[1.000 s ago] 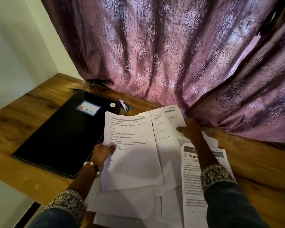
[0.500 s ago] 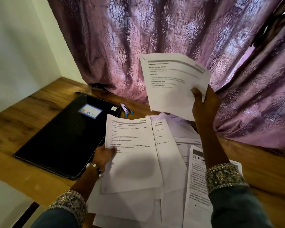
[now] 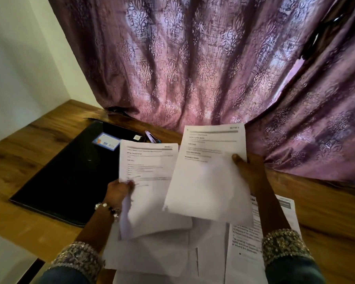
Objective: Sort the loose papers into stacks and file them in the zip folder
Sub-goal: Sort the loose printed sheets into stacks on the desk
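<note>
My right hand [image 3: 249, 173] grips a printed sheet [image 3: 209, 173] by its right edge and holds it above the table. To its left, my left hand [image 3: 118, 191] pinches another printed sheet [image 3: 148, 181] at its left edge, lifted off the pile. Loose papers [image 3: 172, 255] lie overlapping on the wooden table [image 3: 29, 160] below both hands, one with bold print [image 3: 246, 242] at the right. The black zip folder [image 3: 66, 181] lies flat and closed on the left, with a small label on its cover.
A purple patterned curtain [image 3: 193, 68] hangs right behind the table and drapes onto it at the right. A small stapler [image 3: 151, 137] lies at the folder's far corner. A white wall [image 3: 19, 68] bounds the left side. The table's near edge runs at the lower left.
My right hand brought its sheet down from high in front of the curtain to beside the left sheet. My left hand lifted its sheet off the pile.
</note>
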